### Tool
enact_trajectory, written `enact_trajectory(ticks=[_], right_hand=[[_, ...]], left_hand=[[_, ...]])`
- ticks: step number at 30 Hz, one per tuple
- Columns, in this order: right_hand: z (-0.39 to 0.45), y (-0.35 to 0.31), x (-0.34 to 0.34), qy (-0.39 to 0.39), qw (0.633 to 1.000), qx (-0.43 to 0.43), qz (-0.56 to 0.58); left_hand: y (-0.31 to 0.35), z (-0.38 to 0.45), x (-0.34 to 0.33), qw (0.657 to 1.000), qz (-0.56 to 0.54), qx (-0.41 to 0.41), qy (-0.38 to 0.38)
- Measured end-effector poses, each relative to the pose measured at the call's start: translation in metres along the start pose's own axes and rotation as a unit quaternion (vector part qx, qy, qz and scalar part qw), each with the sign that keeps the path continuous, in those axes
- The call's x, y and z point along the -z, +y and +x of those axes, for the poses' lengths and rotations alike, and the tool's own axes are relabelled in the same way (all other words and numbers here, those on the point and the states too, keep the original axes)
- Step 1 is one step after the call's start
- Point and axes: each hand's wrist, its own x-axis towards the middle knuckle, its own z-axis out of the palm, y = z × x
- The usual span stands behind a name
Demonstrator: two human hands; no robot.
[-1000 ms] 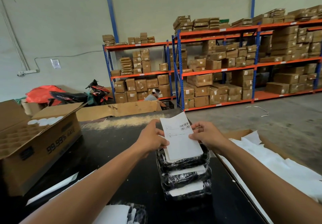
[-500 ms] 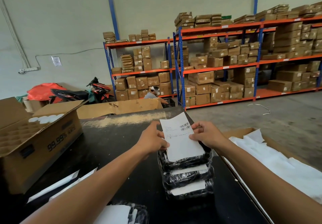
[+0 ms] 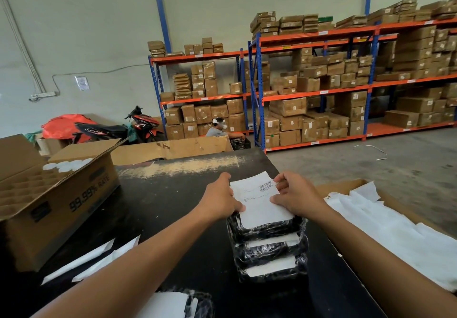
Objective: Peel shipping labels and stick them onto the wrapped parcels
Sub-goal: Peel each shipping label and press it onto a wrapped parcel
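A stack of three black wrapped parcels [image 3: 268, 251] stands on the black table [image 3: 158, 208], the lower two showing white labels on top. A white shipping label [image 3: 259, 201] with a barcode lies over the top parcel. My left hand [image 3: 218, 200] pinches the label's left edge, and my right hand [image 3: 295, 195] pinches its right edge. Another labelled parcel [image 3: 178, 305] shows at the bottom edge.
An open cardboard box [image 3: 57, 199] with a cell insert stands at the left. White backing strips [image 3: 91, 259] lie near it. At the right, a cardboard tray [image 3: 346, 185] holds white paper sheets. Shelving with cartons, a motorbike and a seated person are beyond.
The label has come down flatter over the top parcel, and both hands have lowered with it. The stack has not moved.
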Motion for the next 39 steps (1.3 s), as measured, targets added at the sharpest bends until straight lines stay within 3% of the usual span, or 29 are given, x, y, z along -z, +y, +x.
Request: enact_trajectory(ticks=[5,8,12,16,20,23,26,34,39], right_hand=[[-0.002,0.005,0.0,0.023,0.998,0.011,-0.053],[0.006,0.001,-0.002,0.016,0.988,0.071,-0.133],[0.03,-0.013,-0.005,-0.044,0.978,0.108,-0.175],[0.041,0.003,-0.014,-0.136,0.973,0.025,-0.185],[0.039,0.021,-0.016,-0.138,0.978,-0.022,-0.156],[0.043,0.017,-0.013,-0.133,0.975,-0.013,-0.176],[0.048,0.006,-0.014,-0.117,0.976,0.017,-0.186],[0.049,0.011,-0.022,-0.134,0.981,-0.043,-0.131],[0.049,0.001,-0.02,-0.132,0.978,-0.044,-0.157]], left_hand=[[-0.001,0.0,-0.003,0.996,0.075,-0.054,0.017],[-0.001,0.004,-0.006,0.984,0.137,-0.115,0.015],[0.006,0.016,-0.013,0.966,0.202,-0.156,-0.039],[-0.002,0.025,-0.021,0.946,0.272,-0.113,-0.136],[-0.021,0.024,-0.013,0.941,0.286,-0.075,-0.165],[-0.025,0.03,-0.001,0.942,0.298,-0.025,-0.155],[-0.017,0.037,-0.004,0.947,0.293,-0.03,-0.128],[-0.029,0.049,-0.008,0.958,0.247,0.031,-0.143],[-0.018,0.048,0.0,0.958,0.241,0.049,-0.146]])
